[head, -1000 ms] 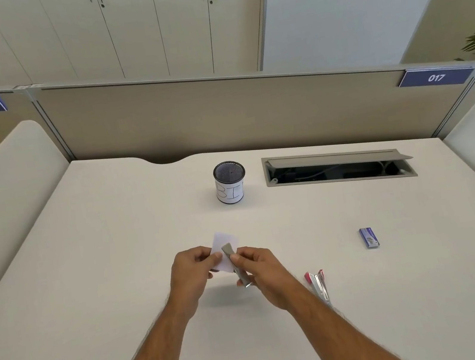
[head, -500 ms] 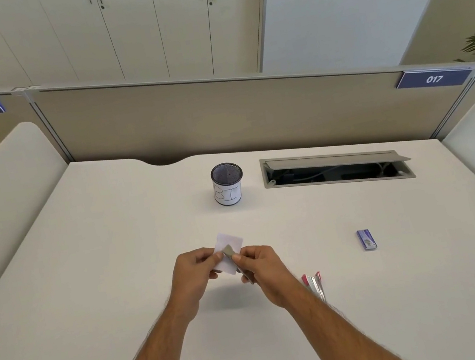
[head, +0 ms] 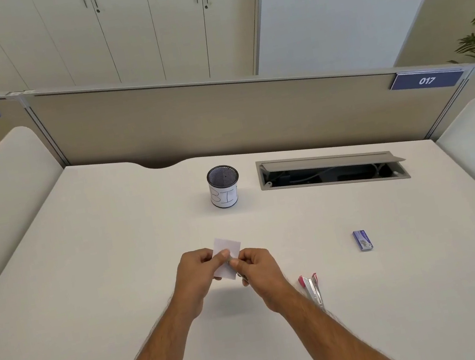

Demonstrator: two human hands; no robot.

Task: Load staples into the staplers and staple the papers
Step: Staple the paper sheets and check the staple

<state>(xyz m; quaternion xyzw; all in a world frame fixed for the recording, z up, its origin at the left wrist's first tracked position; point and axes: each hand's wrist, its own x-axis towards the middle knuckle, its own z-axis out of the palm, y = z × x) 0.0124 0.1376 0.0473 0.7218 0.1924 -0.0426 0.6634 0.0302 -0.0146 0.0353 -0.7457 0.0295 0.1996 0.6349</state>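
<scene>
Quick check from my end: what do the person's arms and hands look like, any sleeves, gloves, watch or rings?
Both forearms are bare up to the bottom edge of the view; no sleeve shows. The left hand and right hand wear no gloves. No watch or band shows at either wrist, and no ring is visible on the fingers, though some are curled out of sight. The forearms have visible hair.

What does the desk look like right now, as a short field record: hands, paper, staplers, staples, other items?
left hand: pinching the white paper slip above the desk
right hand: closed on a small grey stapler, mostly hidden, at the slip's edge
pink stapler: lying open on the desk, right of the right forearm
staple box: blue, further right, untouched
mesh cup: upright, paper label, behind the hands
cable hatch: lid raised
desk: white
</scene>
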